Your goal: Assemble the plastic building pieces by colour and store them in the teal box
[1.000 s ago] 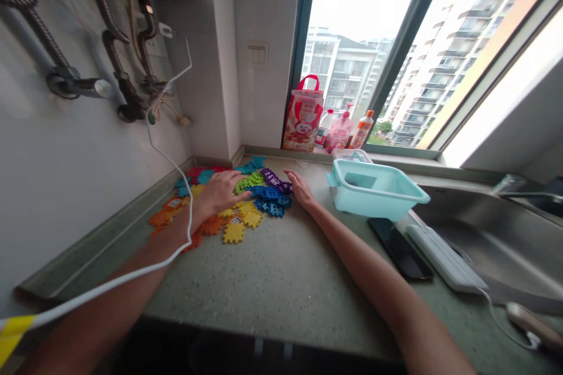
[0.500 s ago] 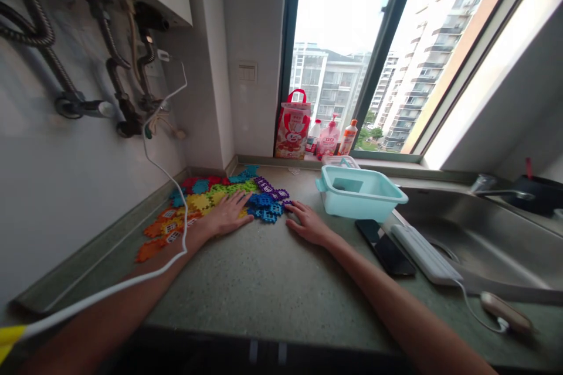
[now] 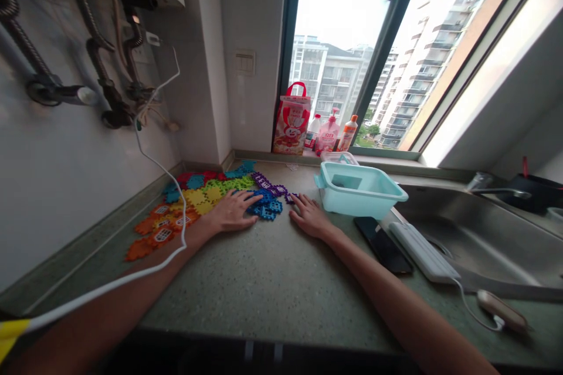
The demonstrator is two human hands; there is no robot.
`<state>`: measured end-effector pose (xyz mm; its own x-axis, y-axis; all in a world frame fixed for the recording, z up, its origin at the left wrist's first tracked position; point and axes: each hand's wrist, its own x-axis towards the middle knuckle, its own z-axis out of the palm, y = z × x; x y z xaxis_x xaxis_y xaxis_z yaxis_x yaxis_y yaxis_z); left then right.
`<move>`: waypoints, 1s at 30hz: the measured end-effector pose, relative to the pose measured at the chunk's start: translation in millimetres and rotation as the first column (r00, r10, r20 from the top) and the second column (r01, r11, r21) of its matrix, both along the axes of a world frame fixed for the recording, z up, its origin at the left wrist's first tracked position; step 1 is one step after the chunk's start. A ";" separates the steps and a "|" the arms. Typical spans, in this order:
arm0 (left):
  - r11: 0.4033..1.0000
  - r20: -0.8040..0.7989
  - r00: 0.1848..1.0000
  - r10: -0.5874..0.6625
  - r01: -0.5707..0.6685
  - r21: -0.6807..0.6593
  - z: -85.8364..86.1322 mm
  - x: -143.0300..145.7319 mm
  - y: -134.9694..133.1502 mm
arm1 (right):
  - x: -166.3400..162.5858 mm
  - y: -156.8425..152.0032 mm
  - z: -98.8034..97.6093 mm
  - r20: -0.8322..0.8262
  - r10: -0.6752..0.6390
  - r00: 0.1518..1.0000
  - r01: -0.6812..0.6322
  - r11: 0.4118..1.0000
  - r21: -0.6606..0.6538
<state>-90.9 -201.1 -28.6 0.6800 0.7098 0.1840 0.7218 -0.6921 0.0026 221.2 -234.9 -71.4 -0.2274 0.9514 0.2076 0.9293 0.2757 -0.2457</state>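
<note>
Interlocking plastic building pieces lie on the counter, grouped by colour. My left hand (image 3: pixel 231 211) rests with fingers spread, its fingertips over the blue pieces (image 3: pixel 266 207). Lime green pieces (image 3: pixel 240 183) and yellow pieces (image 3: pixel 204 200) lie just beyond and to the left of it. Orange pieces (image 3: pixel 143 248) are beside my left forearm. Purple pieces (image 3: pixel 263 183) form a line behind the blue ones. My right hand (image 3: pixel 310 218) lies flat with fingers apart, its fingertips touching the purple piece (image 3: pixel 291 197) at the right end of that line.
A light teal plastic box (image 3: pixel 365 207) stands right of my right hand, with a phone (image 3: pixel 385 246) and a white power strip (image 3: pixel 422 252) in front of it. The steel sink (image 3: pixel 501 234) is at the right. A white cable (image 3: pixel 132 279) crosses above my left forearm.
My left hand has moved slightly right, further over the blue pieces. My right hand has shifted a little right, and the end purple piece now sits farther from the blue ones.
</note>
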 end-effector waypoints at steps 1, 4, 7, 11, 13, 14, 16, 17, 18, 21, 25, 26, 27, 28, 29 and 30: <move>1.000 0.001 1.000 -0.006 0.006 0.000 0.2 2.0 -1.2 | -0.5 -0.6 1.3 -0.013 0.016 1.000 -0.015 0.999 0.033; 1.000 0.012 1.000 -0.020 0.020 0.024 1.4 4.9 -5.8 | -3.4 -3.9 7.1 -0.045 0.153 0.987 -0.142 0.970 0.196; 0.998 0.014 0.999 -0.037 0.036 0.042 3.1 5.2 -11.6 | -8.1 -7.0 11.6 -0.051 0.291 0.955 -0.263 0.918 0.296; 0.995 0.021 0.997 -0.080 0.078 0.062 3.9 5.1 -19.5 | -10.4 -7.4 11.7 -0.072 0.343 0.937 -0.309 0.906 0.290; 0.992 0.023 0.995 -0.102 0.100 0.071 4.2 6.1 -23.6 | -8.8 -6.0 10.4 -0.081 0.335 0.939 -0.303 0.914 0.271; 0.991 0.020 0.993 -0.114 0.113 0.074 4.7 7.0 -25.7 | -7.6 -5.1 9.7 -0.083 0.331 0.940 -0.300 0.917 0.263; 0.987 0.010 0.990 -0.143 0.142 0.076 6.6 8.8 -29.2 | -5.7 -3.6 8.6 -0.081 0.323 0.943 -0.294 0.922 0.252; 0.986 0.013 0.988 -0.153 0.151 0.076 7.9 9.4 -30.2 | -5.0 -3.2 8.1 -0.081 0.319 0.944 -0.291 0.924 0.248; 0.985 0.021 0.987 -0.160 0.158 0.076 9.4 9.6 -30.5 | -4.7 -3.0 7.8 -0.084 0.317 0.945 -0.289 0.926 0.245; 0.987 0.076 0.985 -0.153 0.148 0.066 12.9 6.2 -25.9 | -4.8 -4.2 7.3 -0.099 0.325 0.940 -0.293 0.923 0.250; 0.996 0.084 0.993 -0.085 0.081 0.049 10.8 -6.0 -12.7 | -6.0 -7.2 8.6 -0.076 0.381 0.921 -0.355 0.905 0.234; 0.997 0.077 0.995 -0.064 0.060 0.051 9.4 -8.9 -9.9 | -6.3 -7.9 9.3 -0.062 0.391 0.918 -0.369 0.902 0.223; 0.998 0.070 0.996 -0.047 0.043 0.052 8.2 -11.4 -7.6 | -6.6 -8.6 10.1 -0.049 0.397 0.917 -0.379 0.901 0.213; 0.998 0.064 0.997 -0.034 0.031 0.052 7.4 -13.3 -6.0 | -6.8 -9.3 11.0 -0.039 0.400 0.916 -0.385 0.900 0.207; 0.998 0.060 0.998 -0.023 0.020 0.052 7.3 -14.6 -5.0 | -7.1 -9.9 11.8 -0.033 0.402 0.915 -0.388 0.899 0.203; 0.999 0.059 0.998 -0.014 0.011 0.053 7.8 -15.5 -4.3 | -7.3 -10.6 12.6 -0.032 0.402 0.915 -0.388 0.899 0.202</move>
<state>-106.5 -205.5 -20.8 0.6755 0.6894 0.2614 0.7127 -0.7014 0.0082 213.9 -245.5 -58.8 -0.5547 0.7280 0.4028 0.7162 0.6642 -0.2141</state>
